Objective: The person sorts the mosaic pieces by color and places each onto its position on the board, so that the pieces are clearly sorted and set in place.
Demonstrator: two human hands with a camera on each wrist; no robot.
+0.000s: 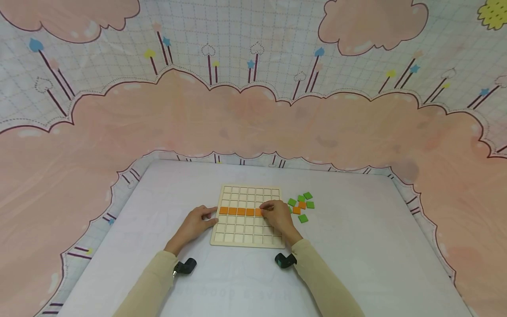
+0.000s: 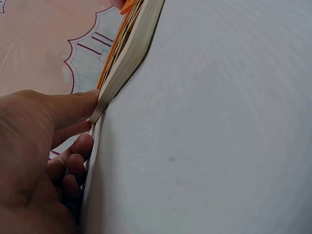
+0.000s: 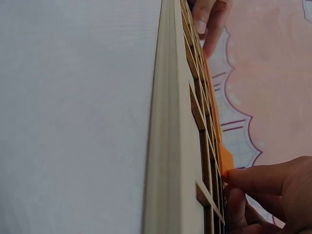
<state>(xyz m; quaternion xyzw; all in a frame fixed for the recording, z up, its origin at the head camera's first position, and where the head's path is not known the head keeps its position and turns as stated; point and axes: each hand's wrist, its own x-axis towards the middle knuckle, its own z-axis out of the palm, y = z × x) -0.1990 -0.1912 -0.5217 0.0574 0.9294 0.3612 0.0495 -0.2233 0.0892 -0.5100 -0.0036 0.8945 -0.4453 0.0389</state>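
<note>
A pale wooden grid board (image 1: 246,240) lies on the white table, with a row of orange square tiles (image 1: 232,211) set across its middle. My left hand (image 1: 196,222) steadies the board's left side, thumb and index finger touching the edge; the left wrist view shows this hand (image 2: 48,126) against the board's side (image 2: 124,61). Over the right end of the row, my right hand (image 1: 279,216) pinches an orange tile (image 3: 226,163). In the right wrist view that tile stands tilted above the cells at the thumb tip of the right hand (image 3: 273,190).
Right of the board lie several loose green tiles (image 1: 303,218) and a few orange tiles (image 1: 302,205), some partly behind the right hand. White cloth covers the table (image 1: 348,246); a cloud-patterned cloth (image 1: 253,123) hangs behind it. Black wrist cameras (image 1: 285,260) sit at both sleeves.
</note>
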